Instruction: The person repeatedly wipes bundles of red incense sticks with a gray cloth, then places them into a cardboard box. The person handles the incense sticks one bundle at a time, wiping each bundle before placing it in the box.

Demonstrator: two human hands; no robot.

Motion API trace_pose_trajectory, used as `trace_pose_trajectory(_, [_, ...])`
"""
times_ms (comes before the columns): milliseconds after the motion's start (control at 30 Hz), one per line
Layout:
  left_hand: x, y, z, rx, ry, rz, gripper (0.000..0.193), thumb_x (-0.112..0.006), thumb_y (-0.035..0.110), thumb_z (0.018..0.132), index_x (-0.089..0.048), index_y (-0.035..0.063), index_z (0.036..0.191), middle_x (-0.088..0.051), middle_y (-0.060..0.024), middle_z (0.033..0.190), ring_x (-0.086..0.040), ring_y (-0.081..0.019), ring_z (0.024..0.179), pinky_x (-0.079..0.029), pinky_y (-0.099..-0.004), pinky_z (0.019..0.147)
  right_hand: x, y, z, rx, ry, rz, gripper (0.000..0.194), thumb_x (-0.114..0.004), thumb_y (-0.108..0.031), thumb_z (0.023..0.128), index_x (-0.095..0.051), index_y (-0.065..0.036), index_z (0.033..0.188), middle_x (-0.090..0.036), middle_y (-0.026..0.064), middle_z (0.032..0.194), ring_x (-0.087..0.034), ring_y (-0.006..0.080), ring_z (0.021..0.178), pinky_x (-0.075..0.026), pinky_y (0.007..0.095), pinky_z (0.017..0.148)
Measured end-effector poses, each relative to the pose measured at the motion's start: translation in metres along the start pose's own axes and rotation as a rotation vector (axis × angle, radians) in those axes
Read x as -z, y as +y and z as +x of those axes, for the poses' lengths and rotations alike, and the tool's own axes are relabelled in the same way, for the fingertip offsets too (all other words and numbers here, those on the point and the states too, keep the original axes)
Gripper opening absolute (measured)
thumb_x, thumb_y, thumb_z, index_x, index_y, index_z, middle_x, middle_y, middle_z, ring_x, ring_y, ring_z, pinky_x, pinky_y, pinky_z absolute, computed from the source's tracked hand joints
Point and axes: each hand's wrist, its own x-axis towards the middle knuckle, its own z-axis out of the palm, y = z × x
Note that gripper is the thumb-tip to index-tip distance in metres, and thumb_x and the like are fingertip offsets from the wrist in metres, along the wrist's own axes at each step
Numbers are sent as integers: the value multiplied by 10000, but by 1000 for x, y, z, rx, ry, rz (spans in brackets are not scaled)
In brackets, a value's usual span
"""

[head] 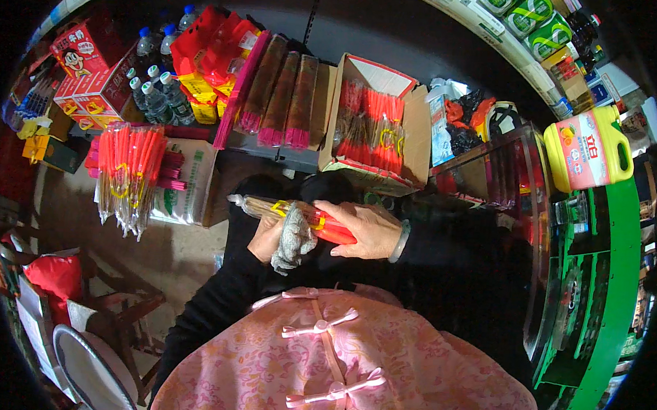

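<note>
Above my lap, my left hand grips a plastic-wrapped pack of red candles with thin sticks near its stick end, together with a grey cloth that hangs over the pack. My right hand is closed round the red end, a bracelet at its wrist. Yellow bands show on the pack. Ahead, an open cardboard box holds several similar red packs. More such packs lie on a white carton at the left.
Brown-wrapped incense bundles lie on the shelf ahead, beside red bags and water bottles. At the right stand a glass case, a yellow detergent jug and green shelving. A white basin is at lower left.
</note>
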Motion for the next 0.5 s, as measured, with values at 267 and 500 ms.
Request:
trace_pose_trajectory(267, [-15, 11, 4, -8, 21, 71, 424, -585, 203, 867, -459, 4, 1220, -622, -73, 906, -619, -151, 765, -500, -267, 709, -12, 9, -5, -56, 123, 139, 740, -694, -170, 709, -332, -85, 1349, -518, 185, 1190, -543, 335, 1053, -438, 355, 891])
trace_pose_trajectory(500, [-20, 27, 7, 108, 110, -4, 505, -582, 92, 834, -396, 46, 1301, -623, -44, 872, -607, -108, 763, -497, -249, 707, 17, 88, -19, -217, 527, 396, 792, -713, -121, 714, -280, -55, 1374, -489, 155, 1241, -501, 218, 1115, -394, 321, 940])
